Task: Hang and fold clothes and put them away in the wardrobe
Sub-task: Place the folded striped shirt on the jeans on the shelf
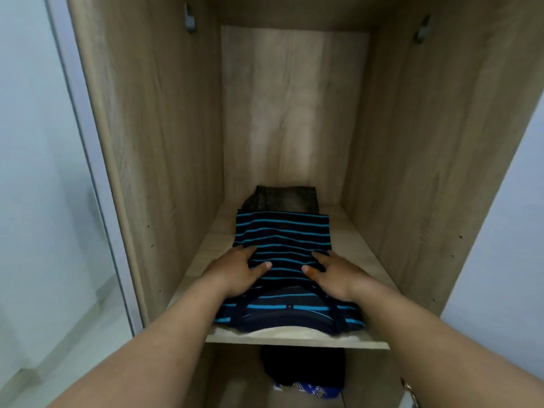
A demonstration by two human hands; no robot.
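We have both hands on a folded striped shirt (284, 245) that lies on a wooden shelf (297, 338) inside the wardrobe (153, 113). Our left hand (240, 273) rests flat on the shirt's left side, fingers spread and nearly straight, thumb pointing inward across the stripes. Our right hand (334, 275) lies the same way on the shirt's right side, fingers relaxed and laid along the cloth, thumb turned toward the left hand; neither hand curls round the fabric. The shirt runs between the two hands and out beyond the fingertips toward the back of the shelf, while its collar end sits on the near side of the wrists, close to the shelf's front edge. Just past the shirt's far edge, farther from our hands, a dark folded garment (284, 201) lies touching it. Below our forearms, under the shelf, we see a black garment (303, 366) with a blue patterned cloth (309, 390) beneath its near edge.
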